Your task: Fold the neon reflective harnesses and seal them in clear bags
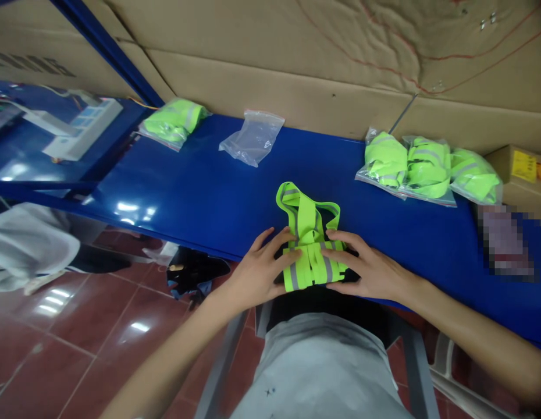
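A neon-yellow reflective strap vest [309,228] with grey stripes lies on the near edge of the blue table [200,192], partly folded. My left hand [258,269] rests on its left side, fingers spread and pressing on the straps. My right hand [370,267] presses the right side, fingers stretched flat over the folded straps. Both hands touch the vest without gripping it.
An empty clear plastic bag [253,138] lies at the table's back. One bagged vest [173,122] sits back left, three bagged vests [427,167] back right. A white power strip [84,127] sits on the left bench. Cardboard lines the wall behind.
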`<action>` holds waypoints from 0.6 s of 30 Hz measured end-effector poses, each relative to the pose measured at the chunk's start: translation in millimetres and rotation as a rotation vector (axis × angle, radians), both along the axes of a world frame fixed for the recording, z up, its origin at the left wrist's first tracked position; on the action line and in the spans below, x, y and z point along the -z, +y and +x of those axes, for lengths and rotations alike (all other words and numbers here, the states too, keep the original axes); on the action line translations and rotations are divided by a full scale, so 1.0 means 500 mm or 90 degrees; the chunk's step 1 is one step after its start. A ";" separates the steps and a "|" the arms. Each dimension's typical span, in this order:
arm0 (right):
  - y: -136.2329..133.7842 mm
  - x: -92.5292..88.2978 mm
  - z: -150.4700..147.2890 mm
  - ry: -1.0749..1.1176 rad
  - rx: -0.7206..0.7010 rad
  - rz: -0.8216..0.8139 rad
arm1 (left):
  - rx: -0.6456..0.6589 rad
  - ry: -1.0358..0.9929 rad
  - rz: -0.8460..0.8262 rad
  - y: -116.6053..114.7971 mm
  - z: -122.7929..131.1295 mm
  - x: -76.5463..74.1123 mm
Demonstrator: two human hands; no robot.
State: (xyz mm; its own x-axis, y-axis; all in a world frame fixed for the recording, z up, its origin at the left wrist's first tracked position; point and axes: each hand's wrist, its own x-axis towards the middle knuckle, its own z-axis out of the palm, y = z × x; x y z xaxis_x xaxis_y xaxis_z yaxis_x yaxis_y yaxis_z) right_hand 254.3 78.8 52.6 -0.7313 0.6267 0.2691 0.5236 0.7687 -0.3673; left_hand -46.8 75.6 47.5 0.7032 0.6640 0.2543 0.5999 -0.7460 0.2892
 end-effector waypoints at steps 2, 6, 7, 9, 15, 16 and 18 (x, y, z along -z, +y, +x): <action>-0.001 0.000 -0.001 -0.006 -0.002 -0.015 | 0.009 -0.003 0.001 0.003 -0.001 -0.001; 0.006 -0.007 -0.005 0.003 0.003 -0.031 | 0.015 -0.029 -0.034 0.010 -0.001 -0.007; 0.011 -0.011 -0.007 0.012 0.007 -0.042 | 0.004 -0.047 -0.053 0.012 0.001 -0.009; 0.021 -0.021 -0.012 0.037 0.026 -0.083 | -0.031 -0.094 -0.094 0.017 0.007 -0.015; 0.044 -0.030 -0.031 0.095 0.130 -0.143 | -0.143 -0.178 -0.201 0.031 0.027 -0.030; 0.048 -0.027 -0.035 0.101 0.147 -0.130 | -0.156 -0.182 -0.215 0.033 0.030 -0.031; 0.056 -0.018 -0.040 0.122 0.165 -0.100 | -0.176 -0.188 -0.235 0.037 0.035 -0.029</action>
State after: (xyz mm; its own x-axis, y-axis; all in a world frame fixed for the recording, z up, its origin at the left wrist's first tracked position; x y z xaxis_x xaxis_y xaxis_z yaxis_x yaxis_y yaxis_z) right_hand 234.3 106.7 61.7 -0.4879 0.8296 0.2714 0.6046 0.5455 -0.5805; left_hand -29.1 94.4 62.2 0.4237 0.8965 0.1293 0.6133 -0.3890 0.6875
